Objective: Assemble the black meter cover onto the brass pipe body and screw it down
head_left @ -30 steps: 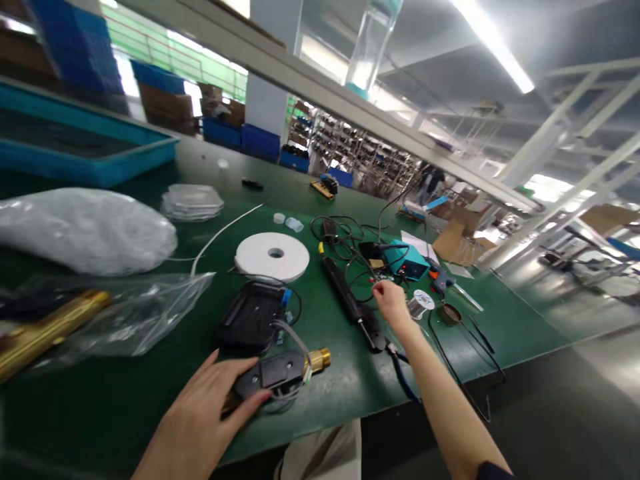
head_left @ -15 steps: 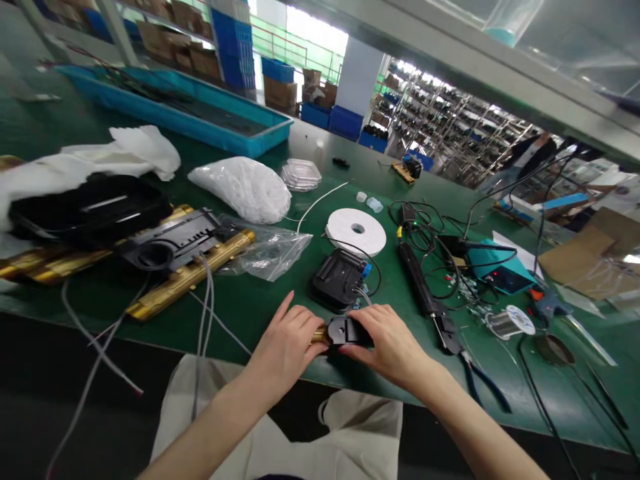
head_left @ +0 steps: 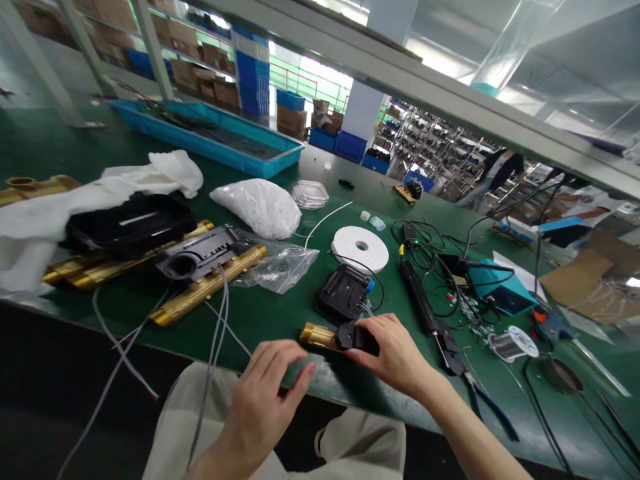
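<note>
My right hand (head_left: 393, 347) is closed round the black end of a brass fitting (head_left: 319, 335), which lies sideways near the front edge of the green table. The fitting's round brass end points left, uncovered. Left of it and nearer to me, my left hand (head_left: 270, 387) is held off the fitting, fingers curved and thumb apart, with nothing in it. Just behind the fitting sits a black housing (head_left: 343, 292) with a blue part and grey wires at its right side. A white tape roll (head_left: 360, 248) lies flat behind that housing.
Brass pipes (head_left: 210, 287) with a grey bracket and trailing wires lie at left, beside a clear plastic bag (head_left: 285, 267). On the right are a black-handled tool (head_left: 417, 293), pliers (head_left: 493, 410) and a solder spool (head_left: 514, 343). A blue tray (head_left: 270, 167) stands behind.
My left hand has let go of the brass fitting and drawn back toward me to the left, baring its brass end. My right hand stays on the black end. The camera view has shifted.
</note>
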The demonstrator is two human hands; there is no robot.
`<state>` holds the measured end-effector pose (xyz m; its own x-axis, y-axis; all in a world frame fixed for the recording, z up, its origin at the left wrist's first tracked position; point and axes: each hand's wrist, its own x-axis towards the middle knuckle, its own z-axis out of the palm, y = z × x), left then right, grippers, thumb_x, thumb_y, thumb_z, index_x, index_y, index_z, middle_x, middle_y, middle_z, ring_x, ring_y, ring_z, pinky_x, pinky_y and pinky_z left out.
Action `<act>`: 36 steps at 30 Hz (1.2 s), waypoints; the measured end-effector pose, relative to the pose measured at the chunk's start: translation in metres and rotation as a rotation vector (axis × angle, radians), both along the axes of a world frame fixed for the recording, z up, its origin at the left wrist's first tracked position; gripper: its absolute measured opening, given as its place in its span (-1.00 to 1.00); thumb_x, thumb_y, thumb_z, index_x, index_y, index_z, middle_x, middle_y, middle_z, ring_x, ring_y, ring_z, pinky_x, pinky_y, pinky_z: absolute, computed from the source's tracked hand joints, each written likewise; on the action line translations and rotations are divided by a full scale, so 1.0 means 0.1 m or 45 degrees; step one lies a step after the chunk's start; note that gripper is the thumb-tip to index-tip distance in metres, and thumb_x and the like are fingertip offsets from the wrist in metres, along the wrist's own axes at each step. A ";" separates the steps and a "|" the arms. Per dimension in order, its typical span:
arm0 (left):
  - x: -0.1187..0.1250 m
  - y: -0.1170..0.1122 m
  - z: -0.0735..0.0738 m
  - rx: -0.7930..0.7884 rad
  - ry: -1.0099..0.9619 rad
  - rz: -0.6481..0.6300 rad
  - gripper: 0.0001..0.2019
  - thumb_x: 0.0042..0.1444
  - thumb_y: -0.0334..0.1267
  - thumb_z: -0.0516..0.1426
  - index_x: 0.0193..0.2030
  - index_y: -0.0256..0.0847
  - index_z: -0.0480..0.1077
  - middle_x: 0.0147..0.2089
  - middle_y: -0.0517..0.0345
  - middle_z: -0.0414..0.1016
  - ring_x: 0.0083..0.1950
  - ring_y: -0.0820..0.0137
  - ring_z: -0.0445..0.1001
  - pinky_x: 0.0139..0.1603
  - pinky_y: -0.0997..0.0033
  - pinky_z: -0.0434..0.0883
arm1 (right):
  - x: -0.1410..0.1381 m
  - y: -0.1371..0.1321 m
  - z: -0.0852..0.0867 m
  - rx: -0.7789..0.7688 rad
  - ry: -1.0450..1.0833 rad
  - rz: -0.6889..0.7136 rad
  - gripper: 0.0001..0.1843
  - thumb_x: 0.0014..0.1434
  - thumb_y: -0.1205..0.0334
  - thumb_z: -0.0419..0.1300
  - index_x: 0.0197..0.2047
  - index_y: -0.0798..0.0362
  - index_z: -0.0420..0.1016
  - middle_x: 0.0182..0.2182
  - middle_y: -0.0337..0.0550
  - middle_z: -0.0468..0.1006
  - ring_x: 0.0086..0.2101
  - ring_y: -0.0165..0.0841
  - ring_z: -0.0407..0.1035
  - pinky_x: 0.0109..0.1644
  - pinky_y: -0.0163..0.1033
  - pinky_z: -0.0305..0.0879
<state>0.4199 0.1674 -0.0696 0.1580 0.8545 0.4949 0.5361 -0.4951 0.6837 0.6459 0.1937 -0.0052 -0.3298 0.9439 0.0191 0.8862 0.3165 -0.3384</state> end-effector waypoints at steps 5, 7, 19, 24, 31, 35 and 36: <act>0.14 -0.31 -0.13 -1.102 -0.610 -0.188 -0.54 0.17 0.15 0.02 -0.10 -0.23 0.40 -0.26 0.02 0.51 -0.37 0.32 0.50 -0.46 0.38 0.48 | -0.03 0.00 0.03 -0.024 0.254 -0.173 -0.59 0.06 -0.02 0.27 -0.08 0.04 0.50 -0.16 -0.08 0.60 -0.17 -0.23 0.42 -0.07 -0.14 0.28; 0.27 -0.29 -0.12 -1.245 -0.954 -0.237 -0.39 0.10 0.22 0.07 0.13 -0.21 0.27 0.02 -0.08 0.47 -0.18 0.25 0.55 -0.22 0.27 0.55 | -0.10 0.00 0.05 -0.089 0.312 -0.168 -0.58 0.05 -0.05 0.27 -0.08 0.01 0.52 -0.19 -0.11 0.60 -0.19 -0.24 0.42 -0.11 -0.17 0.29; 0.28 -0.09 -0.14 -1.247 -1.378 -0.035 -0.46 -0.08 0.22 0.23 -0.28 -0.28 0.35 -0.45 0.12 0.53 -0.47 0.39 0.48 -0.46 0.42 0.45 | -0.23 0.42 0.26 -0.206 0.332 0.126 -0.72 0.28 0.13 0.03 -0.09 0.04 0.50 -0.23 -0.20 0.61 -0.27 -0.40 0.47 -0.20 -0.31 0.38; 0.20 -0.12 -0.10 -1.174 -1.363 -0.003 -0.53 0.01 0.20 0.17 -0.34 -0.24 0.29 -0.53 0.20 0.47 -0.56 0.44 0.43 -0.60 0.52 0.37 | 0.20 0.87 0.28 0.025 -0.046 0.128 -0.44 -0.02 0.61 0.06 0.04 0.04 0.43 0.03 -0.07 0.49 0.06 -0.28 0.34 0.16 -0.16 0.22; 0.01 -0.09 0.09 -1.087 -1.226 0.231 -0.50 -0.03 0.27 0.14 -0.32 -0.18 0.25 -0.69 0.34 0.31 -0.69 0.50 0.26 -0.75 0.61 0.22 | 0.60 0.97 0.02 -0.040 -0.289 0.074 -0.33 -0.12 0.60 0.13 0.10 0.06 0.41 -0.04 0.10 0.52 -0.05 -0.14 0.44 0.02 -0.06 0.35; -0.13 -0.02 0.07 -0.958 -1.055 0.305 -0.52 0.00 0.25 0.13 -0.29 -0.17 0.28 -0.67 0.39 0.20 -0.69 0.55 0.16 -0.75 0.64 0.10 | 0.49 0.88 -0.05 -0.089 -0.255 0.288 0.09 -0.25 0.37 0.39 0.35 0.03 0.05 0.27 0.08 0.21 0.22 -0.13 0.16 0.22 -0.07 0.23; -0.16 0.00 0.07 -0.917 -1.016 0.308 -0.54 0.02 0.24 0.13 -0.28 -0.16 0.29 -0.63 0.39 0.21 -0.67 0.55 0.16 -0.72 0.63 0.12 | 0.45 0.89 -0.05 -0.085 -0.250 0.324 0.16 -0.29 0.31 0.43 0.36 0.06 0.01 0.30 0.10 0.14 0.26 -0.11 0.08 0.26 -0.05 0.17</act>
